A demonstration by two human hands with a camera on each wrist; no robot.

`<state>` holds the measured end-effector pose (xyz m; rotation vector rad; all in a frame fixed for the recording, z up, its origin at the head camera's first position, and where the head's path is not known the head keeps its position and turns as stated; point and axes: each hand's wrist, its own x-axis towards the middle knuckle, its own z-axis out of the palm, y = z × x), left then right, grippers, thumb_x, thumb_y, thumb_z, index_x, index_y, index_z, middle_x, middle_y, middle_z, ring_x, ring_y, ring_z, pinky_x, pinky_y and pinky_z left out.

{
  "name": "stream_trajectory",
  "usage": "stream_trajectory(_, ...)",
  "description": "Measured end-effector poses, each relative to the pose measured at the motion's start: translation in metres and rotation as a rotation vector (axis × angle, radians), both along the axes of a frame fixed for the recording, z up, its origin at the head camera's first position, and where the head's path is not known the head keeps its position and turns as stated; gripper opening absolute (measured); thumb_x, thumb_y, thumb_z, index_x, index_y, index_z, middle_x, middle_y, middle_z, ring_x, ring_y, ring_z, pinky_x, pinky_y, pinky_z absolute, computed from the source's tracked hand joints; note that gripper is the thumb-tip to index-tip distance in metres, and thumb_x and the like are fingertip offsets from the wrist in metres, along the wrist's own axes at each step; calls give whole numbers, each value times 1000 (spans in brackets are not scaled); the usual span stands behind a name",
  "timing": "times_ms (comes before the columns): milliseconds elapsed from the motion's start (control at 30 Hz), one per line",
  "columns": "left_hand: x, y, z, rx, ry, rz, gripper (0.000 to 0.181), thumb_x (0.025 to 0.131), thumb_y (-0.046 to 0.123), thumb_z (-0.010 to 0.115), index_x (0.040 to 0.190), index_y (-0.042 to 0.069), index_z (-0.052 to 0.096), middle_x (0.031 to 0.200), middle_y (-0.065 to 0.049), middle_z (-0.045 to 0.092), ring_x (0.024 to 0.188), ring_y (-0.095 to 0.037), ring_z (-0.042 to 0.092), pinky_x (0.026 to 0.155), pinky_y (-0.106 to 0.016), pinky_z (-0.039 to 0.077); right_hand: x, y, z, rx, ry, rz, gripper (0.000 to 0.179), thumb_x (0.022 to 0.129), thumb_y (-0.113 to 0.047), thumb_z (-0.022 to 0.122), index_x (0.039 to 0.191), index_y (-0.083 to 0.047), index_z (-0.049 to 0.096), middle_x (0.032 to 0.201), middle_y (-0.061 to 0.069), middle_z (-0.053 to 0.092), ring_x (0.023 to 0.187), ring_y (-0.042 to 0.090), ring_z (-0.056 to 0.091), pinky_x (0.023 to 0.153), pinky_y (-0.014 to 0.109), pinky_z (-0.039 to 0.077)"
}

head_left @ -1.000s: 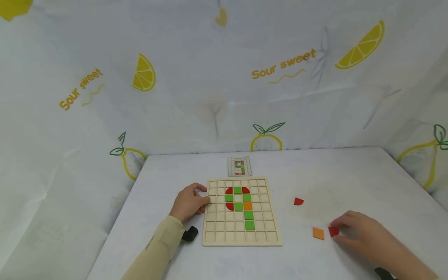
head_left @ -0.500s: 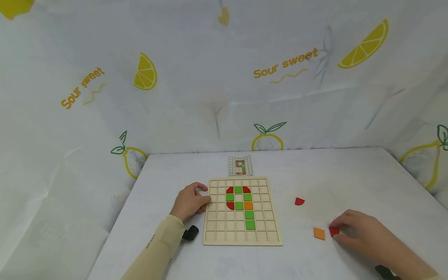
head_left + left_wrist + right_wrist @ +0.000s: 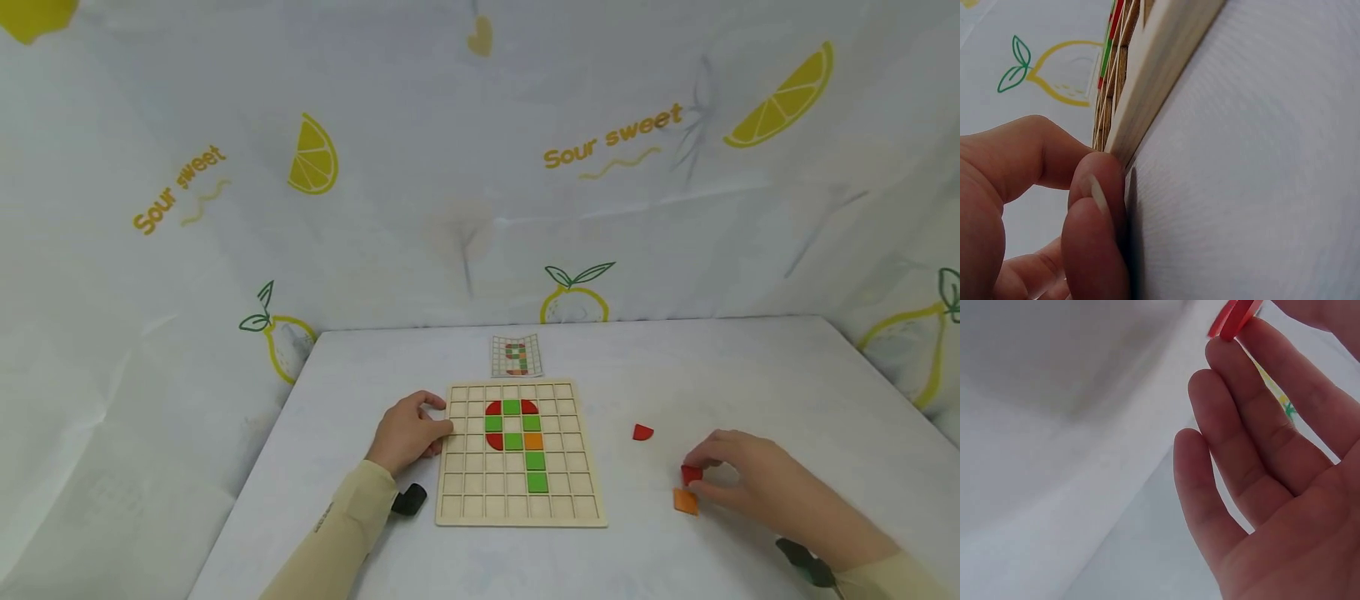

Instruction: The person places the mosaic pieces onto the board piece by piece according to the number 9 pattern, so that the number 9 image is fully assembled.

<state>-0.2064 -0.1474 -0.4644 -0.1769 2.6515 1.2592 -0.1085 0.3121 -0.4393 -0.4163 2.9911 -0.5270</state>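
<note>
My left hand (image 3: 405, 432) holds the left edge of a wooden grid board (image 3: 480, 485), thumb on the rim; the left wrist view shows the fingertips against the board's side (image 3: 1154, 78). Red, green and orange tiles sit in the grid in the shape of a 9. Between thumb and fingertips my right hand (image 3: 757, 483) pinches a red tile (image 3: 691, 475), right of the board. Just below it lies an orange square tile (image 3: 684, 502), overlapped by the thumb. The right wrist view shows the red tile (image 3: 1238, 320) at the top, its other fingers extended.
A red quarter-round tile (image 3: 642, 432) lies between the board and my right hand. Behind the board is a pattern card (image 3: 516, 357) printed with a similar coloured figure. A black object (image 3: 410, 499) is by the left sleeve. A lemon-printed cloth (image 3: 420, 208) rises behind the table.
My right hand has moved left and slightly away from me with the red tile, from beside the orange tile to just above it. The left hand stays at the board's edge.
</note>
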Motion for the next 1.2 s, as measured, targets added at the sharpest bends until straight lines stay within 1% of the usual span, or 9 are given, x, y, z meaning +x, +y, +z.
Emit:
stream_trajectory(100, 1, -1, 0, 5, 1, 0, 34, 90, 23, 82, 121, 16, 70, 73, -3, 69, 58, -15, 66, 56, -27, 53, -5, -18, 5, -17, -33, 3, 22, 84, -28, 93, 100, -30, 77, 96, -20, 68, 89, 3, 63, 83, 31, 61)
stream_trajectory(167, 1, -1, 1, 9, 2, 1, 33, 90, 23, 82, 120, 16, 70, 73, -3, 69, 58, -15, 66, 56, -27, 53, -8, -30, 7, -31, -41, 20, 22, 85, -26, 91, 101, -31, 77, 97, -20, 67, 91, 4, 63, 84, 31, 61)
stream_trajectory(333, 0, -3, -1, 9, 7, -4, 33, 90, 24, 82, 120, 17, 70, 73, -3, 70, 57, -15, 66, 56, -27, 53, -15, -62, 11, -88, -19, 118, 20, 88, -23, 88, 101, -34, 76, 97, -21, 64, 91, 3, 59, 81, 26, 57)
stream_trajectory(433, -1, -4, -2, 12, 4, -8, 33, 90, 24, 83, 120, 17, 70, 73, -3, 70, 57, -15, 66, 56, -27, 54, -20, -80, 13, -111, -26, 163, 20, 89, -23, 87, 101, -34, 77, 96, -22, 63, 89, 1, 57, 79, 24, 56)
stream_trajectory(533, -3, -4, -3, 17, 1, -11, 33, 90, 25, 83, 120, 18, 70, 72, -3, 70, 57, -15, 66, 56, -27, 53, -24, -96, 14, -111, -40, 195, 19, 88, -27, 88, 100, -35, 77, 94, -22, 62, 89, 1, 56, 80, 23, 55)
stream_trajectory(667, -4, -5, -5, 11, -3, -15, 32, 89, 26, 83, 119, 19, 70, 70, -3, 70, 55, -15, 63, 56, -27, 52, -24, -115, 15, -121, -74, 219, 17, 89, -34, 89, 99, -38, 76, 95, -23, 63, 90, 2, 56, 81, 24, 55)
stream_trajectory(800, -4, -6, -4, 12, 0, -21, 32, 89, 26, 83, 118, 19, 70, 69, -3, 70, 54, -15, 62, 56, -28, 52, -25, -130, 15, -117, -76, 229, 16, 88, -37, 89, 96, -40, 76, 97, -25, 64, 94, 3, 59, 83, 25, 56)
stream_trajectory(967, -3, -6, -2, 18, 1, -24, 32, 89, 25, 83, 118, 19, 70, 69, -3, 70, 54, -15, 62, 56, -28, 52, -26, -148, 12, -83, -56, 247, 15, 87, -37, 90, 95, -37, 77, 94, -26, 63, 92, 0, 57, 82, 25, 57)
stream_trajectory(1200, -4, -5, -2, 11, -1, -20, 32, 89, 25, 83, 118, 19, 70, 69, -2, 70, 55, -14, 64, 56, -27, 52, -22, -163, 9, -86, -17, 333, 12, 87, -33, 89, 91, -33, 77, 88, -23, 61, 86, -1, 53, 79, 26, 55)
